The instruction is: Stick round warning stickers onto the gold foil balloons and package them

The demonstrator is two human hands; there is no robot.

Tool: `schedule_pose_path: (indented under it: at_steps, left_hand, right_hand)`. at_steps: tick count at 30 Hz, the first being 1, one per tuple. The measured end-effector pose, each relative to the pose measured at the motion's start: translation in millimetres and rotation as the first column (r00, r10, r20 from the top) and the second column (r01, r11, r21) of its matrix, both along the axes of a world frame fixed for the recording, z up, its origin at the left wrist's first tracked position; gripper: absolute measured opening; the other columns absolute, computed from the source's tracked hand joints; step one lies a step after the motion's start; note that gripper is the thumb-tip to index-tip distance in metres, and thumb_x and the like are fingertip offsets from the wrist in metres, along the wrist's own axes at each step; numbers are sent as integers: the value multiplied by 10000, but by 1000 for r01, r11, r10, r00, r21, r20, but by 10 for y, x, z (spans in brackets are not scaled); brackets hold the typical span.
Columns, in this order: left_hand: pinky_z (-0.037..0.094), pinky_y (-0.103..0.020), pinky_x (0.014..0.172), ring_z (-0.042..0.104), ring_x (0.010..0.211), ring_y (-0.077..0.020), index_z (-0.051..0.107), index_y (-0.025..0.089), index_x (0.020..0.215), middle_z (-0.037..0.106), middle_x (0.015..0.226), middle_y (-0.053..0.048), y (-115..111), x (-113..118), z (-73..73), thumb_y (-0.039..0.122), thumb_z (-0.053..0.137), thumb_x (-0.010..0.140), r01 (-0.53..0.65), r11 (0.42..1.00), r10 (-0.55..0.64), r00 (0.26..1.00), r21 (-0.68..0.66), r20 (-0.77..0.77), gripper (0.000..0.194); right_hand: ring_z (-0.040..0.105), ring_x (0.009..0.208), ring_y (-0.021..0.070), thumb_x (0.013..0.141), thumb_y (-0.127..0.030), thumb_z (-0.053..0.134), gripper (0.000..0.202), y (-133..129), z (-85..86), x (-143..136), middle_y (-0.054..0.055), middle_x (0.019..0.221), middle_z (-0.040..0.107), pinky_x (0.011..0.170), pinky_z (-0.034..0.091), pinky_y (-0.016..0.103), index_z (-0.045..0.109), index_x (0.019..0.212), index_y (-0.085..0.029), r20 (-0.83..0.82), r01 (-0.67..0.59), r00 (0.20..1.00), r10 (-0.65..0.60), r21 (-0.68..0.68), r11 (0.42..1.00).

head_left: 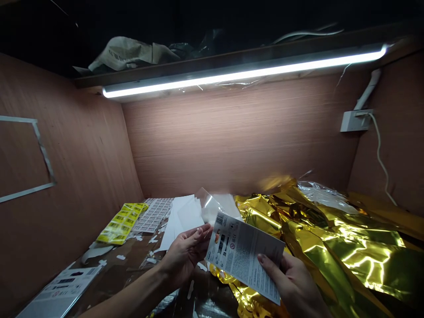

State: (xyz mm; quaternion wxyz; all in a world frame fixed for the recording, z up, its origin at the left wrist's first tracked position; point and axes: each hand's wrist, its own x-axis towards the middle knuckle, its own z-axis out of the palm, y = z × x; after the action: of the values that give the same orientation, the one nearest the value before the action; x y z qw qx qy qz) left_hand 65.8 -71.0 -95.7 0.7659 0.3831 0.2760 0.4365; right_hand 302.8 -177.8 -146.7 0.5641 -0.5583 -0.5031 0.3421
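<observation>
My right hand [293, 282] grips a flat printed packet [243, 254], white-grey with small text and icons, tilted with its upper corner to the left. My left hand [185, 254] pinches that upper left corner, where a clear plastic flap [208, 205] sticks up above the packet. Both hands hover just above the desk, in front of a heap of shiny gold foil bags [331, 234].
Yellow label sheets [123, 222], white barcode label sheets [152, 215] and blank white sheets [182, 216] lie at the back left. Another printed packet [61, 291] lies near left. Paper scraps litter the desk. Wooden walls enclose the booth; a light strip [245, 73] and a wall socket [356, 120] sit above.
</observation>
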Motion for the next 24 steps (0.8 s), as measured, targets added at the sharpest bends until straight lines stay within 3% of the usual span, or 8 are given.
schedule_pose_path:
  at_steps: [7, 14, 20, 24]
  left_hand:
    - [599, -242, 738, 746, 800, -167, 787, 61, 1104, 799, 1018, -167, -68, 60, -156, 154, 757, 919, 57, 998, -56, 997, -15, 42, 210]
    - [616, -261, 820, 773, 911, -189, 795, 91, 1043, 802, 1058, -149, -53, 80, -171, 91, 741, 912, 15, 999, -13, 999, -43, 47, 141]
    - [615, -307, 873, 764, 922, -199, 786, 106, 1122, 794, 1113, -148, -104, 102, -230, 168, 801, 886, 58, 997, -55, 997, -45, 59, 245]
    - [588, -278, 933, 754, 988, -201, 800, 121, 1103, 800, 1103, -120, -120, 98, -285, 211, 879, 812, 113, 993, -109, 988, -23, 112, 314]
  right_hand:
    - [721, 635, 301, 909, -671, 522, 522, -65, 122, -119, 74, 662, 743, 570, 580, 354, 777, 885, -216, 161, 183, 967, -198, 101, 978]
    - [737, 797, 286, 926, -607, 580, 446, -63, 211, 71, 84, 844, 770, 669, 573, 319, 708, 989, -185, 264, 191, 936, -231, 171, 967]
    - [649, 552, 213, 980, -573, 527, 358, -110, 187, -18, 9, 630, 667, 519, 474, 283, 608, 868, -243, 348, 290, 855, -384, 292, 911]
    - [628, 510, 211, 988, -558, 514, 334, -129, 189, -86, -9, 584, 640, 497, 439, 287, 592, 862, -259, 362, 331, 820, -442, 329, 884]
